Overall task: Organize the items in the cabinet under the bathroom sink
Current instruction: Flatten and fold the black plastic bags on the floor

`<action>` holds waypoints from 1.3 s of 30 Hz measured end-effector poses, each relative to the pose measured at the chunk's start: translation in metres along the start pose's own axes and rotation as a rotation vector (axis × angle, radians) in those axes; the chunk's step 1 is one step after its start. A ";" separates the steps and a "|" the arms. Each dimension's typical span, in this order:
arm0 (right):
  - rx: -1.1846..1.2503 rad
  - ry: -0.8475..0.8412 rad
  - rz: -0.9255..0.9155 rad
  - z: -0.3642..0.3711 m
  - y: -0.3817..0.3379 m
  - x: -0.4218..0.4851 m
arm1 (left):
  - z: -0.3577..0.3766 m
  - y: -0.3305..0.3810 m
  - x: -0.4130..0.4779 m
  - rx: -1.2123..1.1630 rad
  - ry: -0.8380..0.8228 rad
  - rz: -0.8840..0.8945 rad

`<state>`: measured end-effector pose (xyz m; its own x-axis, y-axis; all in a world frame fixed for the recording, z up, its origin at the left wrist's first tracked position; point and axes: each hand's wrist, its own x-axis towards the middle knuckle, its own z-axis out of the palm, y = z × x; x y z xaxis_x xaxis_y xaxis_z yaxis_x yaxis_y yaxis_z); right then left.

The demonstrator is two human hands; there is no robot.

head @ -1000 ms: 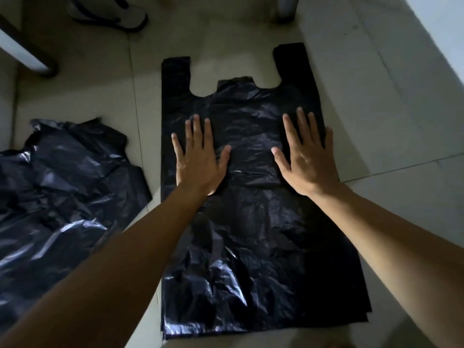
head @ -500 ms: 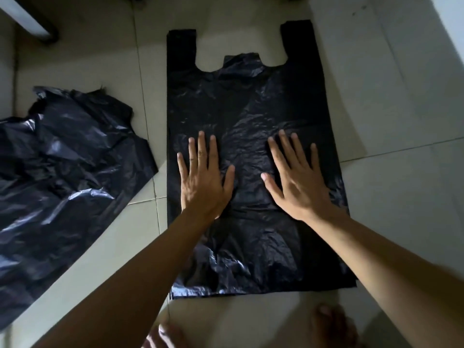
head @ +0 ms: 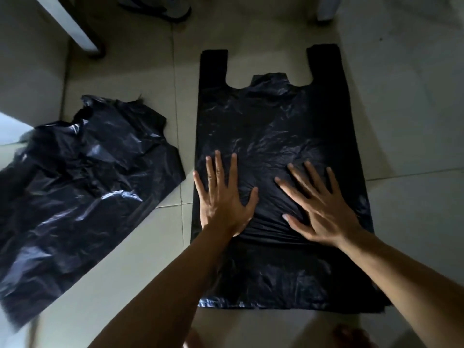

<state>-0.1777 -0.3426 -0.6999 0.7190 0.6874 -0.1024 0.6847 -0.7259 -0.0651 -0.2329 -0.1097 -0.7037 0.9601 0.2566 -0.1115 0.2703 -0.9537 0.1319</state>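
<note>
A black plastic carrier bag (head: pixel 273 126) lies flat on the tiled floor, its two handles pointing away from me. My left hand (head: pixel 223 199) presses flat on the bag's left middle, fingers straight and spread. My right hand (head: pixel 324 207) lies flat on the bag's right middle, fingers spread and slightly blurred. Both palms rest on the plastic, side by side, a short gap between the thumbs.
A second black plastic bag (head: pixel 75 192) lies crumpled on the floor to the left. A white frame leg (head: pixel 72 26) stands at the top left, and a sandal (head: pixel 163 7) lies at the top edge. My toes (head: pixel 351 335) show at the bottom.
Both hands have slid down the bag towards me, from its upper part to its middle, staying flat on the plastic. The view has shifted.
</note>
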 end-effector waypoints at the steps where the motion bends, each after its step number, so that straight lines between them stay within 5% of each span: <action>1: -0.010 -0.017 -0.012 -0.001 0.000 0.000 | 0.001 0.000 0.001 -0.002 -0.017 -0.003; 6: 0.017 -0.014 0.022 -0.018 -0.006 0.006 | -0.024 -0.017 0.003 -0.159 -0.086 0.088; 10: 0.051 0.147 0.034 -0.043 -0.036 0.056 | -0.066 -0.091 -0.022 -0.091 0.171 -0.104; 15: 0.145 0.210 -0.137 -0.066 -0.126 0.126 | -0.068 -0.175 -0.062 0.008 -0.059 -0.269; 21: 0.142 0.166 -0.215 -0.063 -0.182 0.149 | -0.090 -0.183 -0.053 0.009 0.227 -0.036; 27: 0.362 0.635 -0.187 -0.118 -0.189 0.189 | -0.192 -0.176 -0.016 0.026 0.408 0.173; 34: 0.268 0.835 -0.099 -0.230 -0.144 0.218 | -0.279 -0.152 0.023 -0.251 0.281 0.141; 39: 0.238 0.919 0.079 -0.296 -0.087 0.204 | -0.318 -0.134 0.061 -0.094 0.110 0.131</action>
<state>-0.0553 -0.1317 -0.4215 0.6437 0.3123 0.6986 0.6610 -0.6870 -0.3019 -0.1876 0.0840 -0.4148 0.9882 0.1520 0.0202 0.1434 -0.9624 0.2306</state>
